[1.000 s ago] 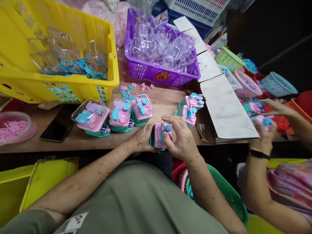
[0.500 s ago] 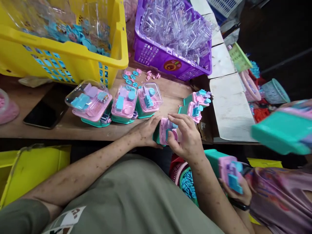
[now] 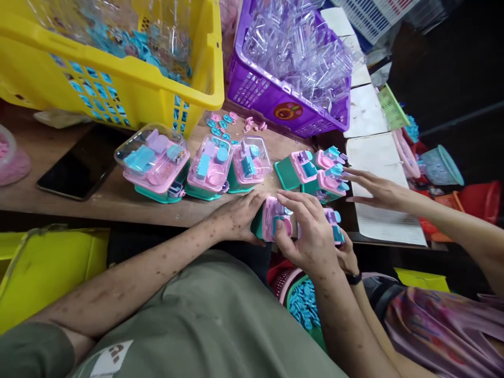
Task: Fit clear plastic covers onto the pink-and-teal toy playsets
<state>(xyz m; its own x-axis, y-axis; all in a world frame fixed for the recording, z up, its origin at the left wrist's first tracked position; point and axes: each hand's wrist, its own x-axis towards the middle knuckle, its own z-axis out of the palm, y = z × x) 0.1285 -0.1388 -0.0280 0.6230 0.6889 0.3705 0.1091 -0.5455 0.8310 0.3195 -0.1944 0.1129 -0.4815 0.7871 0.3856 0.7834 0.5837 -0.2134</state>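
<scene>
At the table's front edge, my left hand (image 3: 240, 218) grips the teal side of a pink-and-teal toy box (image 3: 270, 223). The fingers of my right hand (image 3: 309, 231) are curled over the top and right side of that same box. To the left stand three similar boxes with clear lids: a large one (image 3: 155, 160), a middle one (image 3: 208, 167) and a right one (image 3: 250, 161). Beyond my hands, uncovered boxes (image 3: 295, 169) sit near the table's right end. Small blue and pink pieces (image 3: 222, 125) lie scattered behind the lidded boxes.
A yellow basket (image 3: 118, 79) and a purple basket (image 3: 289, 107) of clear parts stand behind. A black phone (image 3: 81, 163) lies at left. At right, a co-worker's hand (image 3: 370, 189) reaches to the uncovered boxes; the other hand (image 3: 348, 254) holds a box beside my right hand.
The co-worker's boxes have come from the right to the table, and more uncovered boxes now stand there. My hands remain around the same box. The view has shifted slightly.
</scene>
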